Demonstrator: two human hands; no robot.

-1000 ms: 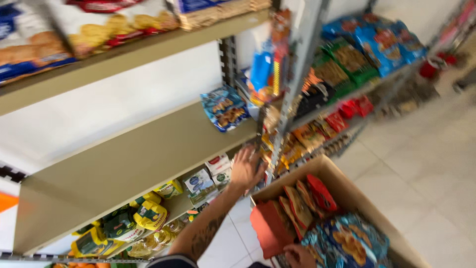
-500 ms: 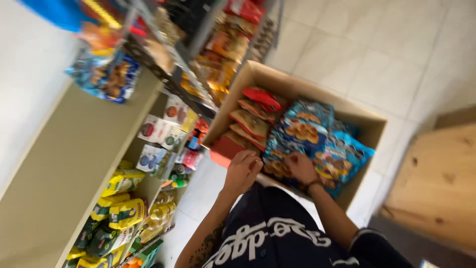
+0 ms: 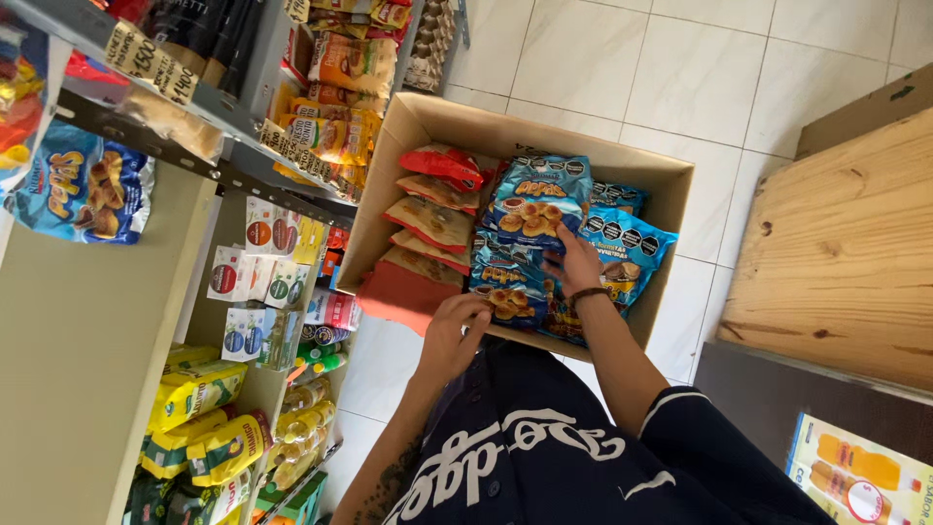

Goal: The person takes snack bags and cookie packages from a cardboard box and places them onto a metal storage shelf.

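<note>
Centrally in the frame sits an open cardboard box (image 3: pixel 671 194) on the white tiled floor (image 3: pixel 680 68), packed with snack bags. The right hand (image 3: pixel 579 261) reaches in, fingers spread flat on the blue biscuit bags (image 3: pixel 530 199), not clearly gripping one. The left hand (image 3: pixel 453 331) hovers at the box's near edge, fingers curled onto the lowest blue bag (image 3: pixel 505 303); can't tell if it's really grasped. Red and orange snack bags (image 3: pixel 432 219) fill the box's left side. Left of frame, a metal shelf (image 3: pixel 87 321) holds another blue biscuit bag (image 3: pixel 83 194) at upper left and yellow packets (image 3: pixel 199 418) lower left. A wooden pallet (image 3: pixel 846 243) lies at right.
</note>
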